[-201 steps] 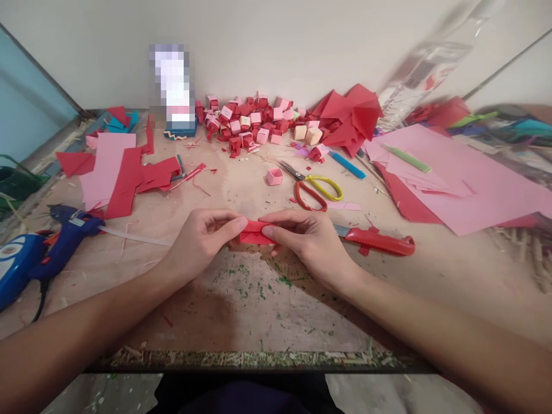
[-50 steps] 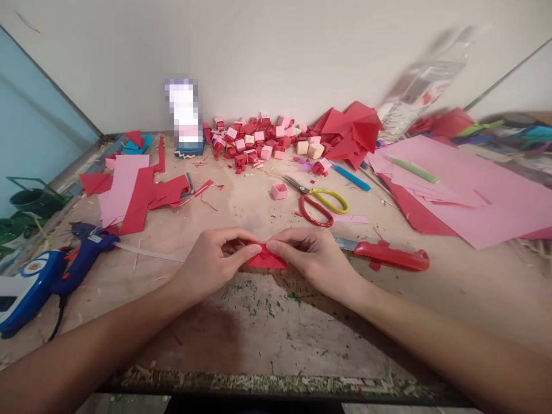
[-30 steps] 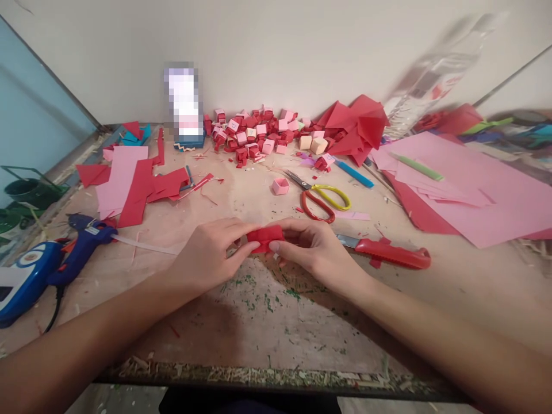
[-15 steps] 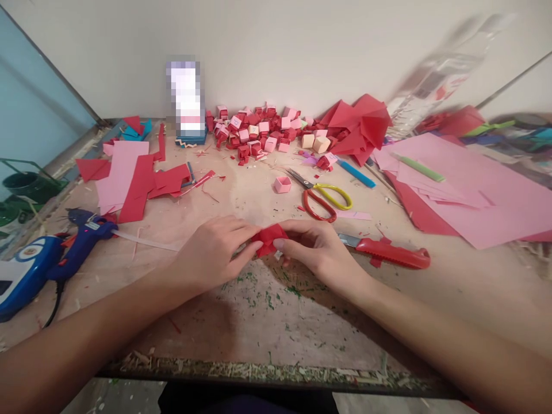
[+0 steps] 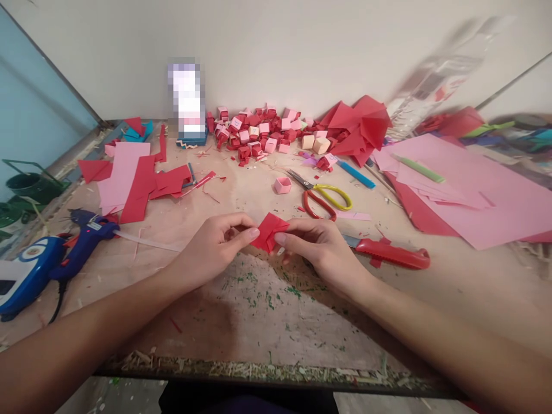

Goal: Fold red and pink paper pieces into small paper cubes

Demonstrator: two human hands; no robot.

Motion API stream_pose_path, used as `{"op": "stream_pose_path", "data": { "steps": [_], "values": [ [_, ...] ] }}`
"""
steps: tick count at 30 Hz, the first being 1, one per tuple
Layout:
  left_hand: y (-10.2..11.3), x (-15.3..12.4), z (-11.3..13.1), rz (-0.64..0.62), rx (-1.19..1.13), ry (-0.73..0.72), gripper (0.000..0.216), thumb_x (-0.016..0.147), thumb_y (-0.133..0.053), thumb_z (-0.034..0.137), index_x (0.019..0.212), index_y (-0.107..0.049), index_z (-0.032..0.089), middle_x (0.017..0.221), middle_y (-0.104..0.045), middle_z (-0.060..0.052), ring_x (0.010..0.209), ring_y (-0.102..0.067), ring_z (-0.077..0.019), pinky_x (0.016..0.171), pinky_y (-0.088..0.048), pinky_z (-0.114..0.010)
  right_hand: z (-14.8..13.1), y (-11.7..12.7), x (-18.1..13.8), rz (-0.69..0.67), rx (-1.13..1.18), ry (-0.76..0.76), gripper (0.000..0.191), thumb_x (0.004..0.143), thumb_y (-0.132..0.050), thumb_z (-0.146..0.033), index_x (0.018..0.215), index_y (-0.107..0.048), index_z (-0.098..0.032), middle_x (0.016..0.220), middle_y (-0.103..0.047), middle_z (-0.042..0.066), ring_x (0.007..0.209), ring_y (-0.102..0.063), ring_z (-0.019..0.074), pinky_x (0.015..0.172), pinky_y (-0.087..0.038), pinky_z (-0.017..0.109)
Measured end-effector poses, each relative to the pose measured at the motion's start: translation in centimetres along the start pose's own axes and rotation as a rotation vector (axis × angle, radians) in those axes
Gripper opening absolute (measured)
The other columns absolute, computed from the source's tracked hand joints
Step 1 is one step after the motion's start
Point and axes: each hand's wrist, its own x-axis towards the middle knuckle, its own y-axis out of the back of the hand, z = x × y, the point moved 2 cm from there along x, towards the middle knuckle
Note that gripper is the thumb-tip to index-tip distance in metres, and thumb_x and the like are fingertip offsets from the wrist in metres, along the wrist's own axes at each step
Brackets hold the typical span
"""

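Between my hands is a small piece of folded red paper point(image 5: 269, 230), held just above the tabletop. My left hand point(image 5: 222, 241) pinches its left edge between thumb and fingers. My right hand point(image 5: 317, 238) grips the right side, the thumb pressed on a fold and the other fingers partly hidden behind. Beyond them on the table sits a small pink paper box point(image 5: 283, 184), its top uncovered. Scissors point(image 5: 321, 195) with one red and one yellow handle lie to its right. A red-handled knife point(image 5: 390, 253) rests right of my right hand.
A pile of small pink and red paper boxes point(image 5: 259, 132) stands against the wall beside a blurred-out phone point(image 5: 187, 98). Red and pink paper strips point(image 5: 138, 187) and a blue glue gun point(image 5: 86, 238) lie left. Pink sheets point(image 5: 474, 201) and a clear bottle point(image 5: 444, 80) are right.
The red paper has been turned and spread, showing a larger flat face than before. My left fingers have curled in and shifted slightly to the left; my right hand keeps its grip.
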Motion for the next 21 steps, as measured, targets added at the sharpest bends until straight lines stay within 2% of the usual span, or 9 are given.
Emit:
{"op": "stream_pose_path", "data": {
  "steps": [2, 4, 7, 12, 16, 21],
  "values": [
    [0.07, -0.09, -0.13, 0.105, 0.017, -0.043, 0.010, 0.095, -0.067, 0.027, 0.101, -0.072, 0.020, 0.096, -0.076, 0.000, 0.090, -0.070, -0.0170, 0.075, -0.053, -0.026, 0.06, -0.03, -0.04, 0.009, -0.019, -0.001, 0.013, 0.083, -0.078, -0.027, 0.074, -0.078, -0.018, 0.070, -0.072, 0.001, 0.059, -0.061, 0.0124, 0.059, -0.051, 0.024],
    [0.08, -0.23, -0.15, 0.174, 0.073, -0.095, 0.013, 0.093, -0.070, 0.023, 0.105, -0.073, 0.021, 0.099, -0.077, 0.000, 0.091, -0.071, -0.0161, 0.075, -0.054, -0.025, 0.04, -0.12, -0.06, 0.010, -0.051, 0.012, 0.013, 0.085, -0.076, -0.028, 0.076, -0.079, -0.018, 0.070, -0.072, 0.001, 0.058, -0.060, 0.0122, 0.058, -0.050, 0.025],
    [-0.09, -0.37, 0.12, 0.160, 0.126, -0.123, 0.014, 0.093, -0.070, 0.023, 0.104, -0.078, 0.021, 0.101, -0.081, -0.001, 0.090, -0.073, -0.0163, 0.073, -0.056, -0.025, -0.07, -0.29, -0.04, -0.015, -0.086, 0.058, 0.013, 0.086, -0.074, -0.026, 0.078, -0.080, -0.018, 0.071, -0.073, 0.001, 0.058, -0.059, 0.0119, 0.057, -0.049, 0.024],
    [-0.34, -0.44, 0.32, 0.145, 0.010, -0.018, 0.025, 0.084, -0.081, 0.027, 0.108, -0.080, 0.019, 0.102, -0.083, -0.004, 0.092, -0.077, -0.0205, 0.076, -0.063, -0.028, 0.06, -0.27, -0.01, -0.033, -0.074, 0.084, 0.015, 0.087, -0.073, -0.027, 0.076, -0.079, -0.019, 0.071, -0.072, 0.000, 0.059, -0.059, 0.0111, 0.056, -0.049, 0.023],
    [-0.31, -0.30, -0.16, 0.163, -0.123, 0.005, 0.019, 0.088, -0.076, 0.023, 0.106, -0.081, 0.019, 0.106, -0.083, -0.004, 0.093, -0.078, -0.0190, 0.083, -0.064, -0.027, 0.11, -0.11, -0.10, 0.016, -0.084, 0.023, 0.017, 0.087, -0.074, -0.028, 0.074, -0.077, -0.018, 0.067, -0.070, 0.000, 0.055, -0.058, 0.0105, 0.055, -0.049, 0.023],
    [-0.28, 0.06, -0.63, 0.158, -0.242, -0.001, 0.017, 0.088, -0.072, 0.016, 0.102, -0.082, 0.020, 0.102, -0.084, -0.002, 0.089, -0.079, -0.0170, 0.080, -0.064, -0.024, -0.20, -0.04, -0.06, 0.094, -0.072, -0.016, 0.020, 0.086, -0.075, -0.029, 0.070, -0.075, -0.017, 0.063, -0.067, -0.001, 0.053, -0.058, 0.0103, 0.055, -0.047, 0.023]
  ]
}}
